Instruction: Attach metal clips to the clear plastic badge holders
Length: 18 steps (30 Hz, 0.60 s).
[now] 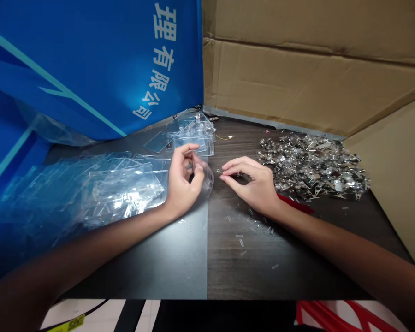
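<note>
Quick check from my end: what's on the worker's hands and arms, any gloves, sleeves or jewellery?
Nothing is worn. The left hand and right hand are ungloved, with no rings showing. The left forearm and right forearm are uncovered right to the frame edge: no sleeves, watch, bands or cables.

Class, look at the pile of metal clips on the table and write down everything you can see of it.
The clip pile is a loose heap of many small shiny silver pieces, metal by their glint, tangled at all angles. It lies on the dark table, just right of the right hand; whether they touch is unclear. Its far side nears the cardboard wall. A red thing lies by its near edge.
</note>
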Motion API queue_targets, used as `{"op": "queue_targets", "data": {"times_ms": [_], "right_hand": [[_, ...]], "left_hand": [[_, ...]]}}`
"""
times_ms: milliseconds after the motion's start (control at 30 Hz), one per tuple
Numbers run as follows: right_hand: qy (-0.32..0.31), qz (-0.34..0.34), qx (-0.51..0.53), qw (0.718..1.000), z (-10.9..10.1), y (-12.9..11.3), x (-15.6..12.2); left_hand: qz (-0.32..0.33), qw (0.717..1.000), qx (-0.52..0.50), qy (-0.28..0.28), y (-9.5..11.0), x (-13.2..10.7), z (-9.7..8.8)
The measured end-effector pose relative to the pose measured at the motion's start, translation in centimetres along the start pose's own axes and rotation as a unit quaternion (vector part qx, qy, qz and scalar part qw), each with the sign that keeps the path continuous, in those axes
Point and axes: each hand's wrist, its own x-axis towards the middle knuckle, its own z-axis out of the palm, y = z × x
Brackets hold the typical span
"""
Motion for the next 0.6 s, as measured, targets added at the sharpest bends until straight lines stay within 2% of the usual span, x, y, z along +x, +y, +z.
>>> {"op": "queue_targets", "data": {"times_ms": [133,300,600], "right_hand": [[0.011,0.001,0.015,1.000,-0.01,-0.06,-0.09],[-0.011,0.003,0.022,1.000,-0.15,-0.29,-0.15],[-0.073,-0.026,0.056,0.995,-0.30,-0.28,0.11]], "left_hand": [[-0.029,0.999,0.011,-0.007,-0.19,-0.02,-0.15],[-0.069,0.997,-0.023,-0.029,-0.54,0.01,-0.26],[-0.077,0.996,-0.029,-0.032,-0.45,0.29,-0.11]]}}
